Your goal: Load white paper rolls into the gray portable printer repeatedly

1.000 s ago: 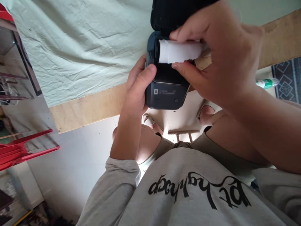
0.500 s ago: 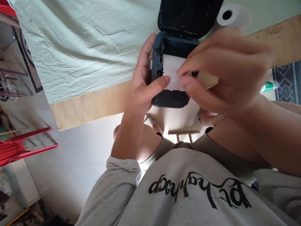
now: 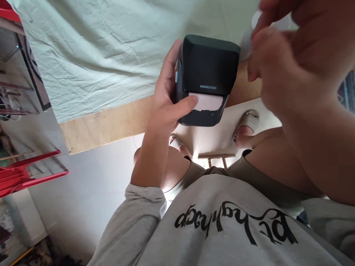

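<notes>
A: Where is the label printer (image 3: 208, 75) found?

B: At the near edge of the desk (image 3: 111, 125), partly overhanging it, gripped by the left hand (image 3: 166, 103). The fingers are wrapped about its left side and the thumb is pressed on the white paper strip (image 3: 208, 102) shown at the slot under the shut lid.

A: And the right hand (image 3: 288, 62)?

B: It is raised to the right of the printer, apart from it, blurred; whether its fingers are closed on anything cannot be told.

A: What room is left?

B: A wide stretch of creased pale green cloth (image 3: 105, 51) is spread to the left of the printer; a bare plywood band runs along the desk's near edge.

A: Shapes and surfaces?

B: The printer is a rounded, matt dark box; the cloth is wrinkled, the wood rough
</notes>
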`<action>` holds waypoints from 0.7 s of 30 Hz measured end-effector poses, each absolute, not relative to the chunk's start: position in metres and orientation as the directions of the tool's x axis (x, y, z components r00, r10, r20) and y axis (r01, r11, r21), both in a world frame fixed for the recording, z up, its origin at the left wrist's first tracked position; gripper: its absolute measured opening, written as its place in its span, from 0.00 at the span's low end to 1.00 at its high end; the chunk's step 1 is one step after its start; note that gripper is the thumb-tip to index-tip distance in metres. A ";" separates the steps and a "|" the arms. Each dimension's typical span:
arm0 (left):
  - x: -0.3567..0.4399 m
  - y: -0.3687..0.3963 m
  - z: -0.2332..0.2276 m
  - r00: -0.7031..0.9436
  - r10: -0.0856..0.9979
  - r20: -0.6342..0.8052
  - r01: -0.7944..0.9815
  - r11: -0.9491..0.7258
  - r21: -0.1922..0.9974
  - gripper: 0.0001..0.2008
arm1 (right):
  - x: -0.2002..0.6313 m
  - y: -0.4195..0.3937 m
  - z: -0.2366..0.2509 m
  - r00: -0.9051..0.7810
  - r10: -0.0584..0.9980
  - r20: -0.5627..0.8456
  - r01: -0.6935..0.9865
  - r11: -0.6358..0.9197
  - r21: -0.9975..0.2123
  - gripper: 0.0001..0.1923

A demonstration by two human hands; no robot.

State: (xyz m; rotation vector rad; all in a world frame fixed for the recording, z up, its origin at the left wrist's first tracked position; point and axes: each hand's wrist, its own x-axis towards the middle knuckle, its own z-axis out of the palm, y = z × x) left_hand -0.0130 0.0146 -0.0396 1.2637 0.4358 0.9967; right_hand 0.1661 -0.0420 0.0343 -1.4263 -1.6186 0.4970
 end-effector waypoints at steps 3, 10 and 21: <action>-0.013 0.009 -0.032 0.548 0.819 0.169 -0.337 0.031 0.941 0.33 | 0.165 -0.045 0.028 -0.028 0.959 0.281 0.673 0.226 -0.704 0.20; -0.008 -0.001 -0.018 0.487 0.863 0.133 -0.405 0.088 0.910 0.17 | 0.161 -0.039 0.014 -0.185 0.941 0.284 0.659 0.333 -0.675 0.25; -0.009 -0.002 -0.016 0.521 0.851 0.064 -0.372 0.159 0.914 0.16 | 0.165 -0.036 0.014 -0.202 0.949 0.243 0.706 0.313 -0.635 0.27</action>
